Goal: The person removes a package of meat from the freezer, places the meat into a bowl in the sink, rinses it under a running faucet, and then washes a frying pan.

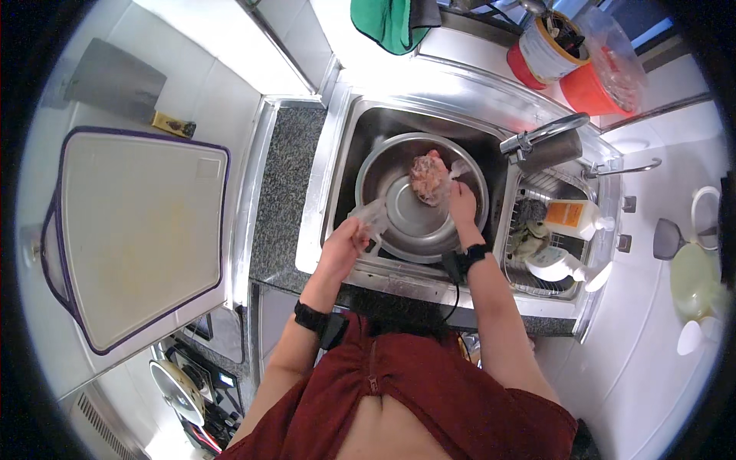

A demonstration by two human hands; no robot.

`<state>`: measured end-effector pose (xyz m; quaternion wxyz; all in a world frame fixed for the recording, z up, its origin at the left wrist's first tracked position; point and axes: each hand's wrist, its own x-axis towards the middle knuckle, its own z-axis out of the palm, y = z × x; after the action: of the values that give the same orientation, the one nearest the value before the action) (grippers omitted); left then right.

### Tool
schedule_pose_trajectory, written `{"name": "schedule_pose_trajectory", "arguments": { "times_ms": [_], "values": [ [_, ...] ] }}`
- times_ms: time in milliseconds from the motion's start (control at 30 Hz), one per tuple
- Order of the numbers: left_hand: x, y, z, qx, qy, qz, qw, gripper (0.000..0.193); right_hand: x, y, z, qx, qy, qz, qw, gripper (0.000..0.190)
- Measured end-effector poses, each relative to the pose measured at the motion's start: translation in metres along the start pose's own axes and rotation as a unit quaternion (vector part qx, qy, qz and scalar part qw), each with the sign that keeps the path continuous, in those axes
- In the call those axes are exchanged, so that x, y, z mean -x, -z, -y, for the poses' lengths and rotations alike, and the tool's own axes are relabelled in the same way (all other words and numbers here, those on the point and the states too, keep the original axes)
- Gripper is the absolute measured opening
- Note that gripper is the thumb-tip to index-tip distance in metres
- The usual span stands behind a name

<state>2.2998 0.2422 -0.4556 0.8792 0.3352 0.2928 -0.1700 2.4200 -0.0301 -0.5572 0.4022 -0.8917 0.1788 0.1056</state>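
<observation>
A large stainless steel bowl point(422, 221) sits in the left basin of a steel sink point(374, 129). Inside it, toward the far side, is a lump of pale pink raw meat point(428, 175), with clear plastic point(458, 168) clinging to its right edge. My right hand point(463, 206) is closed on that plastic beside the meat. Over the bowl's near left rim, my left hand point(344, 244) pinches a crumpled clear plastic bag point(372, 217). Whether both pieces of plastic belong to one bag cannot be made out.
A chrome faucet point(543, 132) rises behind the right basin, where a wire rack point(555, 282) holds scrubbers, a white bottle point(569, 215) and a spray bottle point(555, 263). Granite counter point(287, 178) borders the sink's left. A cutting board point(144, 218) and cleaver point(118, 77) are against the left wall.
</observation>
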Motion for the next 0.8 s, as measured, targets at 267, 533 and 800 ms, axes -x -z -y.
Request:
{"name": "schedule_pose_trajectory", "arguments": {
  "times_ms": [267,533,800],
  "values": [
    [0.025,-0.006,0.005,-0.023,0.003,0.016,1.000,0.020,0.148,0.005,0.093,-0.112,0.165,0.090,0.976,0.021],
    [0.106,0.048,-0.008,-0.028,-0.050,0.085,0.995,0.050,0.273,-0.029,0.165,-0.025,0.438,0.089,0.894,0.038],
    [0.254,0.112,-0.048,-0.188,0.012,0.032,0.982,0.064,0.347,-0.072,0.167,-0.004,0.421,0.182,0.888,0.007]
  ]
}}
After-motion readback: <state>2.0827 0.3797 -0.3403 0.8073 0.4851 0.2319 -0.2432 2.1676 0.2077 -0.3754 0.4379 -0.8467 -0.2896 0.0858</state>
